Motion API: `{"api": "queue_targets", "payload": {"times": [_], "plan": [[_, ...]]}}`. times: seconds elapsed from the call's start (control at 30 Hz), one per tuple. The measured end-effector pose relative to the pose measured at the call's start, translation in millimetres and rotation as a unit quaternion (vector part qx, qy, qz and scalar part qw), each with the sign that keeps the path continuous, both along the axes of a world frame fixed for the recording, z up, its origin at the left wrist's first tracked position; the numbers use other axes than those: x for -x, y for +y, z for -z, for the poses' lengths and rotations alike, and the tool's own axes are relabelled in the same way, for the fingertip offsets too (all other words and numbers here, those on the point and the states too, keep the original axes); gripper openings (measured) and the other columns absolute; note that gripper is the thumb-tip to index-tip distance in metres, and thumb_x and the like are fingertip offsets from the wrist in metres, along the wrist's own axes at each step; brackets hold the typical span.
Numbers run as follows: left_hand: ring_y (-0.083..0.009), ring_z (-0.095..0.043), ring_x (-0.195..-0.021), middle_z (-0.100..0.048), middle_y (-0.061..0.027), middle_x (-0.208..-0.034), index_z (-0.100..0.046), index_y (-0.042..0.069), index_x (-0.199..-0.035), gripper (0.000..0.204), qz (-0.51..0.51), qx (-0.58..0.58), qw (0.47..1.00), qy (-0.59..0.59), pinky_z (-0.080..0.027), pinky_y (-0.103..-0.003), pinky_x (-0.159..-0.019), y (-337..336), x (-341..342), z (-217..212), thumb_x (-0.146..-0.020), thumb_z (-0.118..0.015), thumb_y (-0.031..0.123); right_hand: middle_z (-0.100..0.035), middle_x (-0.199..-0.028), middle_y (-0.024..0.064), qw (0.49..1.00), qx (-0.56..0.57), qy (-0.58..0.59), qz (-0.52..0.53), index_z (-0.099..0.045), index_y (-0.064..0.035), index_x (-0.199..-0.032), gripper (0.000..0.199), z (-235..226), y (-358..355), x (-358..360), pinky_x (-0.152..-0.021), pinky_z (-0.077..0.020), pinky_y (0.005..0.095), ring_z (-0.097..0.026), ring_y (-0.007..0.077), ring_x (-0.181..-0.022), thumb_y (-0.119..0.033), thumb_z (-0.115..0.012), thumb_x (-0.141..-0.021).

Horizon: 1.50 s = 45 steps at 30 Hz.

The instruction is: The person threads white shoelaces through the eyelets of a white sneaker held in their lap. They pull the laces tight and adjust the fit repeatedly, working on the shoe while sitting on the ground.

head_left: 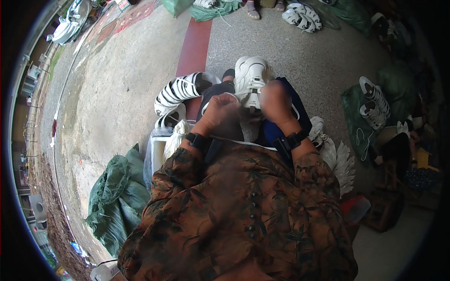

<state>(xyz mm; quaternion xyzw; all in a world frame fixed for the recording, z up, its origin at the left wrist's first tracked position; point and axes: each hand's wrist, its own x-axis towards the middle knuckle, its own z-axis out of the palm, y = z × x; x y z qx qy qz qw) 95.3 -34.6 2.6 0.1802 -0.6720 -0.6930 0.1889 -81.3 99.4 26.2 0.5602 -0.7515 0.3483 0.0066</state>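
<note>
A white sneaker (254, 70) rests on my lap between my knees, its toe pointing away from me. My left hand (220, 112) is closed in a pinch on the white shoelace (238, 96), left of the shoe's opening. On the other side, my right hand (277, 104) is closed on the lace too, close against the sneaker; its fingers are partly blurred. A length of white lace (243, 142) hangs in a loop below both hands, across my lap.
Nested black-and-white shoes (179, 93) curve along my left leg. Beside me are a bundle of white laces (177, 136) and a green sack (115, 199). White sneakers (375, 107) lie on green sacking at right, near another person (396, 147). More shoes (302, 18) lie far ahead.
</note>
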Motion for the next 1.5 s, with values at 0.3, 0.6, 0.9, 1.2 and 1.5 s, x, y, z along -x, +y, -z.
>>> {"api": "queue_targets", "payload": {"times": [0.3, 0.6, 0.9, 1.2, 1.5], "plan": [[-0.0072, -0.054, -0.076, -0.056, 0.0004, -0.083, -0.059, 0.004, -0.077, 0.007, -0.032, 0.053, 0.998, 0.024, -0.046, -0.023, -0.066, -3.0, 20.7, -2.3, -0.08, -0.066, 0.005, -0.057, -0.084, 0.0152, 0.999, -0.009, 0.029, 0.019, -0.059, -0.0039, -0.093, 0.028, 5.9, -1.8, 5.3, -0.075, -0.0467, 0.041, -0.055, 0.0324, -0.087, -0.005, -0.068, -0.066], [-0.0048, -0.051, -0.062, -0.058, 0.0017, -0.067, -0.062, 0.003, -0.075, 0.011, -0.068, -0.023, 0.997, 0.004, -0.042, -0.021, -0.055, 0.7, 23.6, 2.9, -0.083, -0.065, 0.009, -0.057, -0.081, 0.0173, 1.0, -0.022, -0.003, 0.012, -0.059, -0.0035, -0.094, 0.025, 6.4, -9.6, 7.6, -0.075, -0.0458, 0.0434, -0.055, 0.0354, -0.085, -0.005, -0.063, -0.069], [-0.0038, -0.05, -0.063, -0.058, 0.0022, -0.067, -0.061, 0.003, -0.075, 0.011, -0.079, -0.022, 0.997, -0.005, -0.042, -0.021, -0.055, 3.2, 23.1, 6.2, -0.084, -0.064, 0.01, -0.057, -0.082, 0.0184, 0.999, -0.04, 0.003, 0.004, -0.06, -0.0041, -0.095, 0.024, 10.4, -15.2, 14.3, -0.071, -0.0467, 0.0443, -0.058, 0.037, -0.079, 0.0, -0.061, -0.072], [-0.0047, -0.053, -0.069, -0.06, 0.0029, -0.07, -0.062, 0.003, -0.075, 0.008, 0.039, -0.02, 0.999, 0.015, -0.044, -0.022, -0.065, 1.7, 10.6, 0.4, -0.081, -0.066, 0.008, -0.059, -0.085, 0.0193, 0.987, -0.148, 0.057, 0.032, -0.056, -0.0048, -0.096, 0.025, 0.4, -19.7, 10.3, -0.072, -0.0475, 0.0453, -0.059, 0.0382, -0.082, -0.008, -0.064, -0.073], [-0.0201, -0.061, -0.073, -0.063, -0.0045, -0.075, -0.065, 0.002, -0.077, 0.015, -0.058, 0.205, 0.975, -0.07, -0.047, -0.03, -0.071, 7.0, 5.8, -34.0, -0.078, -0.07, 0.016, -0.06, -0.072, 0.018, 0.994, -0.085, -0.039, -0.05, -0.056, -0.0002, -0.083, 0.014, -11.8, 16.5, 11.4, -0.062, -0.0457, 0.0426, -0.058, 0.0385, -0.069, -0.01, -0.064, -0.077]]}}
